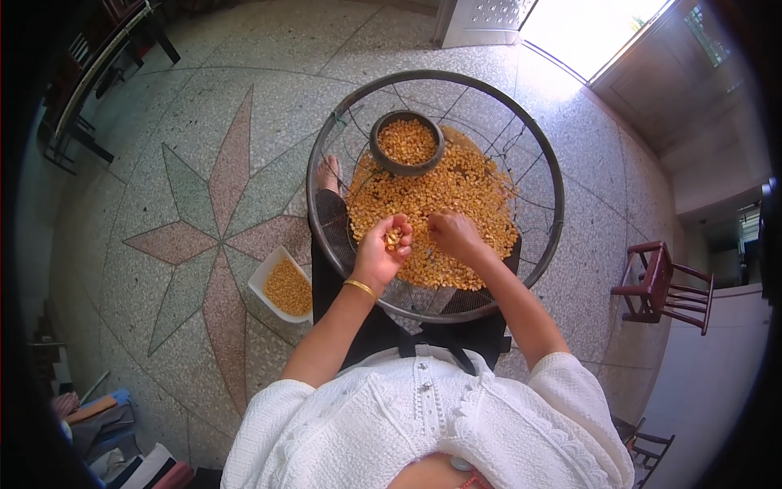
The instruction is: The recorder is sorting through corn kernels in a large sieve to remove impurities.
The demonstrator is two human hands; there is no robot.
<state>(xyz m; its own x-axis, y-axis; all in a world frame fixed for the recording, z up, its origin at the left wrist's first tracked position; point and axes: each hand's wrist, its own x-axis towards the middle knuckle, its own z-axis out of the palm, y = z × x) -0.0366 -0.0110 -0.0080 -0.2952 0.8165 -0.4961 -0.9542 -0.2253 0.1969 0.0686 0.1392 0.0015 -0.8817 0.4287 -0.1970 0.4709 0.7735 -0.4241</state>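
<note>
A wide round mesh sieve (544, 202) with a dark rim rests over my lap, and loose yellow corn kernels (440, 189) cover much of its mesh. My left hand (385, 241), palm up with curled fingers, cups a small pile of corn kernels (393, 239). Beside it, my right hand (453, 232) reaches down to the loose kernels with its fingers bent under; the fingertips are hidden, so whether it pinches any kernel is unclear. Toward the sieve's far side sits a dark round bowl (377, 153) filled with kernels.
On the terrazzo floor to my left stands a white plastic container (259, 278) of corn. A dark red wooden chair (654, 281) is at right. Folded cloths (116, 428) lie at lower left. An open doorway (586, 36) is ahead right; a dark-legged table (98, 79) stands far left.
</note>
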